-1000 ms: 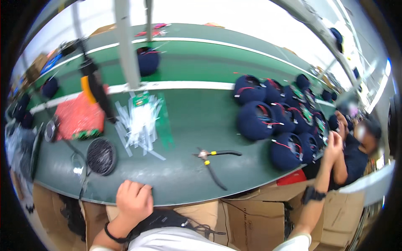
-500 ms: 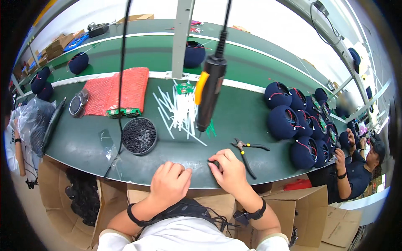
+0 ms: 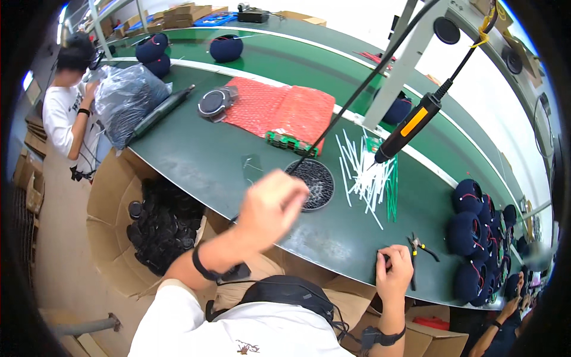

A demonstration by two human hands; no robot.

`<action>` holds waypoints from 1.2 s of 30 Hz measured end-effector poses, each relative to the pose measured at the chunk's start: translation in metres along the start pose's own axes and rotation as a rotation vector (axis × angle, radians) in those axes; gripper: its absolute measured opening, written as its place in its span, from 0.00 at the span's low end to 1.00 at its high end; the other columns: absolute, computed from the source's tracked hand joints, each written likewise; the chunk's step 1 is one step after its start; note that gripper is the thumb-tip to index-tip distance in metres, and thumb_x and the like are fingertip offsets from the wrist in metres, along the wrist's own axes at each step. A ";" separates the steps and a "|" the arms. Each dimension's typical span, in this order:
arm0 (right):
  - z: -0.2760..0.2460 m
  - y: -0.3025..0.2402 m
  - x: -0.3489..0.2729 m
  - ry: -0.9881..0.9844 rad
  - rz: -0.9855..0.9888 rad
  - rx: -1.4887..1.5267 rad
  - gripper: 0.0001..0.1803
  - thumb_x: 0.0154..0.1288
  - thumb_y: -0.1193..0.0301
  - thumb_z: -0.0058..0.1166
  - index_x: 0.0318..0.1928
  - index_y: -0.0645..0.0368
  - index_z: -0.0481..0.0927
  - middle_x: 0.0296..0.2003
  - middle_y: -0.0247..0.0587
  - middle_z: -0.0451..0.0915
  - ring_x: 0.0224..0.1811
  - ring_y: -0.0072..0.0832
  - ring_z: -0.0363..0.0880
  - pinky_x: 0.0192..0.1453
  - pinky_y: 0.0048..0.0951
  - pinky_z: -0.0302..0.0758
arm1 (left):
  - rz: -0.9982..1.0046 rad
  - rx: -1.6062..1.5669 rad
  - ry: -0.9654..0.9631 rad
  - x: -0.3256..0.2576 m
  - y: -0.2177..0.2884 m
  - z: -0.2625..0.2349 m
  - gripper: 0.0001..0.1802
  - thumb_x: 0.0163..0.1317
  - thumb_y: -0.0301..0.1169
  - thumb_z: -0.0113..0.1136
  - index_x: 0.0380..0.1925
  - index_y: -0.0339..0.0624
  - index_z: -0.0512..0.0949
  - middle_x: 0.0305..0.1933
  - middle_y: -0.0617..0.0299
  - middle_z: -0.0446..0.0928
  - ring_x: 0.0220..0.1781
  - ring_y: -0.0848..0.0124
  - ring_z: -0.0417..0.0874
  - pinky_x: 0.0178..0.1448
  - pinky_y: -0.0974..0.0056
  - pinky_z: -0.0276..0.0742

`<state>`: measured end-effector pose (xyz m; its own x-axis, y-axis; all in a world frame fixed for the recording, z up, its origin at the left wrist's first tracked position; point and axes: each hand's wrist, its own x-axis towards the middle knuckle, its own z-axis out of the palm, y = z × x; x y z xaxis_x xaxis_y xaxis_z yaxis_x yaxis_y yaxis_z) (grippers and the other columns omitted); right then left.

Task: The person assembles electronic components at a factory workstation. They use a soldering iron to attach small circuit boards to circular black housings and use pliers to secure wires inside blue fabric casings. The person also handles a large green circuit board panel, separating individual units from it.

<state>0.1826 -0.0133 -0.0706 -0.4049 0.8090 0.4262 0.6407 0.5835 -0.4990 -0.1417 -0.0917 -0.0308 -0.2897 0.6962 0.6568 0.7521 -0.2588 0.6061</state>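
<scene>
My left hand (image 3: 270,208) is raised over the near side of the bench, smeared by motion, with its fingers bent. It is nearest to a round dish (image 3: 324,205) full of small black screws, and overlaps the dish's near left side in the picture. Whether it holds anything I cannot tell. At the bench's front edge, my right hand (image 3: 395,273) is closed on a small black part (image 3: 385,258), mostly covered by the fingers. Pliers (image 3: 414,262) with yellow and black handles lie just right of that hand. An electric screwdriver (image 3: 410,128) hangs above white strips (image 3: 366,172).
Red bubble wrap (image 3: 303,113) with green circuit boards (image 3: 291,143) lies behind the dish. Dark blue round housings (image 3: 467,232) crowd the right end. A cardboard box (image 3: 113,238) of black parts stands below the bench. A person (image 3: 65,113) is at far left, another at right.
The view has swung left. My left hand has lifted from the front edge and moved toward the screw dish. My right hand stays near the pliers, still closed on the small black part.
</scene>
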 end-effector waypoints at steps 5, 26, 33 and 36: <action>0.002 0.001 0.000 0.007 -0.015 0.007 0.06 0.61 0.81 0.65 0.38 0.61 0.84 0.38 0.42 0.80 0.24 0.28 0.74 0.29 0.28 0.74 | -0.163 0.251 0.040 0.077 -0.083 -0.038 0.07 0.66 0.28 0.67 0.37 0.32 0.85 0.33 0.48 0.85 0.34 0.59 0.87 0.41 0.58 0.82; 0.044 -0.119 0.148 -0.155 -0.329 0.373 0.12 0.69 0.78 0.60 0.52 0.64 0.85 0.46 0.51 0.88 0.44 0.43 0.89 0.48 0.35 0.85 | -0.646 -0.214 -0.205 0.156 -0.167 0.050 0.15 0.60 0.31 0.77 0.40 0.33 0.83 0.39 0.56 0.85 0.41 0.67 0.85 0.46 0.60 0.82; -0.034 -0.067 0.188 0.395 -0.113 0.566 0.02 0.71 0.78 0.59 0.42 0.63 0.80 0.28 0.30 0.80 0.27 0.14 0.77 0.30 0.19 0.71 | -0.405 0.134 -0.283 0.159 -0.180 0.017 0.17 0.59 0.30 0.71 0.48 0.35 0.85 0.46 0.48 0.88 0.49 0.56 0.89 0.56 0.56 0.83; -0.046 0.016 0.261 0.438 -0.179 0.855 0.04 0.74 0.73 0.56 0.41 0.60 0.78 0.28 0.23 0.71 0.26 0.09 0.63 0.28 0.17 0.57 | -0.352 -0.046 -0.159 0.162 -0.150 -0.005 0.14 0.64 0.27 0.66 0.48 0.34 0.84 0.42 0.54 0.88 0.44 0.65 0.88 0.51 0.60 0.83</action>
<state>0.1171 0.2034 0.0671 -0.0612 0.7063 0.7052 -0.1660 0.6895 -0.7050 -0.3039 0.0566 -0.0132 -0.4272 0.8419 0.3296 0.5944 -0.0132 0.8041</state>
